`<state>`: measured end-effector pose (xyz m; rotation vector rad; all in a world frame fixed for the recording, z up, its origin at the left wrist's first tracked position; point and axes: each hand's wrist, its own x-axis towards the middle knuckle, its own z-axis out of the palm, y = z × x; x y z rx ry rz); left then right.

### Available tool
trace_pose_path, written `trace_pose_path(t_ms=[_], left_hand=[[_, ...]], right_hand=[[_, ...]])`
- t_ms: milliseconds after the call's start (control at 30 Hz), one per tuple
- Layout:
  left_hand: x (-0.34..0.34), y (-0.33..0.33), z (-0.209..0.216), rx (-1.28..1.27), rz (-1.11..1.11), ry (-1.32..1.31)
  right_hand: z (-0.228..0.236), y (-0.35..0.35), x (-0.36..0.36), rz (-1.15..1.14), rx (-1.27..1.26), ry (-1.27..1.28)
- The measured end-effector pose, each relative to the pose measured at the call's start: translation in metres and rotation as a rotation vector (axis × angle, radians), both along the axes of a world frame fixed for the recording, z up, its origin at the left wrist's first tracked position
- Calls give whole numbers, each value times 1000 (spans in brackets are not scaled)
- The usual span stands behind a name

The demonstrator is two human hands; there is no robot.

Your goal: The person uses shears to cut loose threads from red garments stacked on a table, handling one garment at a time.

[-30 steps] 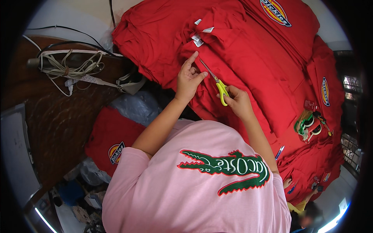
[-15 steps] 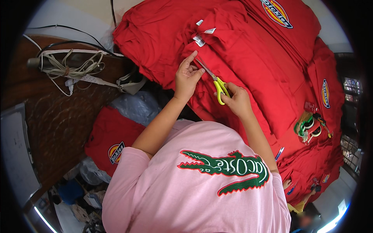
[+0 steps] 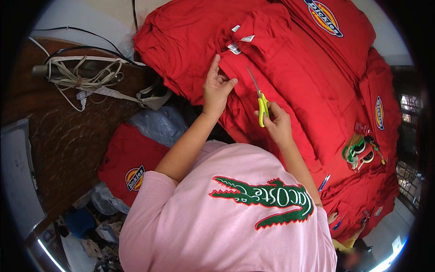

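Observation:
My right hand [image 3: 277,121] grips a pair of scissors [image 3: 263,108] by their yellow-green handles. The slim blades are nearly together and point up and a little left, above a red garment [image 3: 276,86]. To the left, my left hand [image 3: 216,90] rests at the edge of the red cloth, index finger stretched out and thumb apart, the other fingers curled. Nothing plainly shows between its fingers. White labels [image 3: 234,48] stick out of the garment's folds just beyond my left fingertips.
Stacked red shirts [image 3: 326,50] with round emblems spread to the far right. Tape rolls and small tools [image 3: 362,152] lie on the cloth at right, near a blue pen-like tool [image 3: 324,182]. A coiled cable [image 3: 84,75] sits at left. Another person's hand [image 3: 333,217] appears lower right.
My right hand has drawn the scissors slightly right, away from my left hand, and their blades point more upward. My left index finger has straightened a little.

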<state>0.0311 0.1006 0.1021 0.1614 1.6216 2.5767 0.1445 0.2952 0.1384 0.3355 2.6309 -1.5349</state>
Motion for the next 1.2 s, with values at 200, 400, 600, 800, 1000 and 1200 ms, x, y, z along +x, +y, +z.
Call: trace_pose_path(t_ms=[200,400,600,800,1000,1200], left_hand=[[-4,-5,28,73,-132,34],[-7,-10,25,83,-146,51],[-7,-11,26,93,-142,42],[-16,-13,17,24,-108,58],[-40,-29,-14,23,113,-173],[-48,-40,-34,-79,42,-271]], right_hand=[[-4,-14,10,30,278,132],[-24,-6,19,30,427,207],[-32,15,48,105,513,139],[-21,39,108,-6,664,248],[-28,67,193,-491,747,79],[-70,96,307,-1098,202,88]])
